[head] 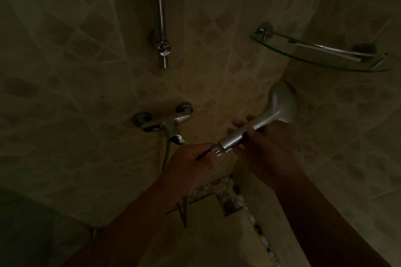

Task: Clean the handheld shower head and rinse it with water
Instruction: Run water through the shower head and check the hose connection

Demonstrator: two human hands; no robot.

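Dim shower corner, bare tiled wall [65,60] at frame left, right hand [267,149] gripped chrome shower head [280,104] handle, left hand [191,162] pinched its hose nut [216,151], mid-frame.

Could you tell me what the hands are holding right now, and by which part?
The right hand grips the shower head by its handle; the left hand pinches the hose nut at the handle's base.

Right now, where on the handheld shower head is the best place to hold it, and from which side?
Grip the shower head by its straight handle, from below, as the right hand does now. The handle is slim and cylindrical, while the head flares wide. The left hand holds the hose nut at the handle's lower end.
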